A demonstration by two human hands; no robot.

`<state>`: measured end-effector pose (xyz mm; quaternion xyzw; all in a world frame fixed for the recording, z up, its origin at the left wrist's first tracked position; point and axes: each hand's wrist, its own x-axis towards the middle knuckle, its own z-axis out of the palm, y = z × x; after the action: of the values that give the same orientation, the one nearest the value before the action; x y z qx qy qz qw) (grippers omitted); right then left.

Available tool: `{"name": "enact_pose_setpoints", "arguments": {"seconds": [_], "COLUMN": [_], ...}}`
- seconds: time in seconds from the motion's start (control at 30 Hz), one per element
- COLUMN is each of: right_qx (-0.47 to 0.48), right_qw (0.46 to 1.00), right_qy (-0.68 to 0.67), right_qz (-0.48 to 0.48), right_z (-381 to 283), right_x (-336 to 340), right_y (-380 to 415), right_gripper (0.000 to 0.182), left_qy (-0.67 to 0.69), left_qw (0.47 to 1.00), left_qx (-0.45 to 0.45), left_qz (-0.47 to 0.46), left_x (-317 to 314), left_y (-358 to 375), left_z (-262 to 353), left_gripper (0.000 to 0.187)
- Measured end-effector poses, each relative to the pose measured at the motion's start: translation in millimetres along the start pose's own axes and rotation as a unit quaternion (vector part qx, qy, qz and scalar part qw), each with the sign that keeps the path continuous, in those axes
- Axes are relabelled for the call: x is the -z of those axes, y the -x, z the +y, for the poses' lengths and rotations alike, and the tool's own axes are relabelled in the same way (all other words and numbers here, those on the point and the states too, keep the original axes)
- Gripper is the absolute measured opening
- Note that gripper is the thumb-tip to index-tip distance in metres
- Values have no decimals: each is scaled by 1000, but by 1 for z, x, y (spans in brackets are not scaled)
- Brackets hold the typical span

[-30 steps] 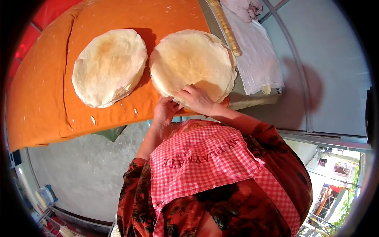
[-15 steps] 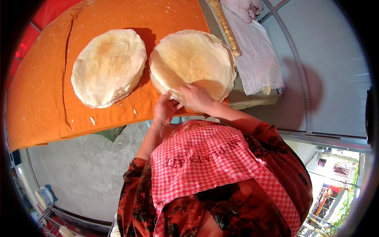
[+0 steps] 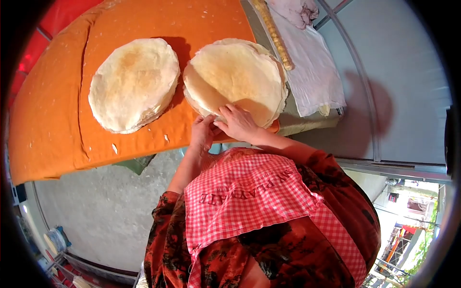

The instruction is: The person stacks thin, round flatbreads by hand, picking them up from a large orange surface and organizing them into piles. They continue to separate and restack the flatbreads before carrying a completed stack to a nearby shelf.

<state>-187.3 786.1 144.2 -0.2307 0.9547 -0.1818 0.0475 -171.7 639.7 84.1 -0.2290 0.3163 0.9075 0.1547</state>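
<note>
A stack of thin round flatbreads (image 3: pixel 237 72) lies on the orange cloth, pale with light brown toasted patches and ragged edges. At its near edge my left hand (image 3: pixel 203 132) has its fingers pinched together on the rim of a flatbread. My right hand (image 3: pixel 238 125) is beside it, fingers bent over the top flatbread and thumb towards the left hand, gripping the same rim. The exact fingertip contact is partly hidden. A second flatbread stack (image 3: pixel 134 84) sits to the left, apart from both hands.
The orange cloth (image 3: pixel 53 110) covers the table and carries scattered crumbs. A patterned rolling pin (image 3: pixel 272 33) lies at the back right beside a white cloth (image 3: pixel 312 72). A grey panel wall (image 3: pixel 403 86) stands on the right; concrete floor (image 3: pixel 105 211) shows below left.
My hands have drawn closer together at the near rim, the left fingers closing in a pinch. The view has shifted slightly; both stacks stay in place.
</note>
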Motion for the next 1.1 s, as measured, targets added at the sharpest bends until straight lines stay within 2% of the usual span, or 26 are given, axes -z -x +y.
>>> {"name": "enact_pose_setpoints", "arguments": {"seconds": [0.17,0.27,0.47,0.57,0.67,0.77,0.8,0.93,0.97,1.0,1.03,1.07,1.1], "right_qx": [-45,-71,-122,-71,7,58,68,78,74,68,24,48,71], "right_qw": [998,995,982,994,995,995,995,995,995,995,996,997,990], "right_qy": [17,-6,-38,-26,51,73,70,44,38,31,55,48,43], "right_qz": [-39,-70,-138,-81,-83,-28,-35,-53,-56,-60,-62,28,117], "right_z": [-6,-13,-18,-5,0,-2,-3,-10,-9,-9,-9,-5,0], "right_x": [1,8,19,9,18,4,4,-5,-4,-5,-8,-8,-6], "right_y": [-11,-17,-32,-33,-25,-9,-9,-21,-23,-23,-21,-13,-1], "right_gripper": [45,36,36,32,24,18,17,16,16,16,19,21,22], "left_qy": [-18,-32,-54,-41,-37,-49,-51,-45,-73,-4,64,133,97], "left_qw": [1000,999,998,998,999,998,998,998,996,998,995,987,989], "left_qx": [-2,-9,-3,-6,-11,-13,-14,-17,-17,-6,9,25,7], "left_qz": [11,-2,-38,-48,-34,-33,-30,-35,-39,-58,-74,-88,-109], "left_x": [-1,-1,4,-1,-5,-1,-1,11,7,6,7,-5,-13], "left_y": [-7,-7,-10,-7,-2,-1,0,-10,-11,-7,-1,11,16], "left_z": [1,1,3,4,7,6,6,-3,1,4,6,14,18], "left_gripper": [16,18,22,23,23,22,22,25,32,35,39,43,55]}}
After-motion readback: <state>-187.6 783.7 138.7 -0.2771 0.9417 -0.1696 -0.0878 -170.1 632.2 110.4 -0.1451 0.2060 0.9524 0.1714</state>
